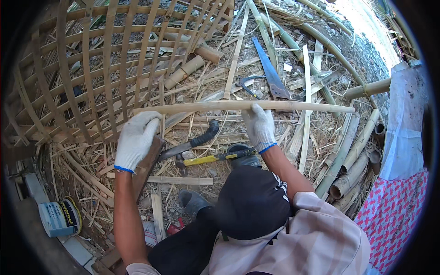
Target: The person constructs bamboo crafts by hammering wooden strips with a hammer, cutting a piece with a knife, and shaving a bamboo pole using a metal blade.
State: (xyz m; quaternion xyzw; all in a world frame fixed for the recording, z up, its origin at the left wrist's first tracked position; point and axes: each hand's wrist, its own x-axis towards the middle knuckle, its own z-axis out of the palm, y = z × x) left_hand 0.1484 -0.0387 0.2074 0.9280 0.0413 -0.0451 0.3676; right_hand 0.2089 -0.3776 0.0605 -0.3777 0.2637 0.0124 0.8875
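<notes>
A long, pale bamboo strip [206,106] is held crosswise in front of me. Near its left end, my left hand [135,141], in a white knitted glove with blue cuff, is closed on it. My right hand [259,127], gloved alike, grips the strip right of its middle; the far right end sticks out free. Below the strip lie a broad-bladed knife [205,133] with a black wrapped handle and a hammer [201,160] with a yellow and black handle. Beyond my right hand rests a handsaw [268,66] with a blue blade.
An open bamboo lattice [107,59] stands at the left, close to my left hand. Cut bamboo poles [350,176] lie at the right beside a pink-and-white patterned cloth [394,213]. A tub [52,219] sits at the lower left. Shavings and split strips litter the ground.
</notes>
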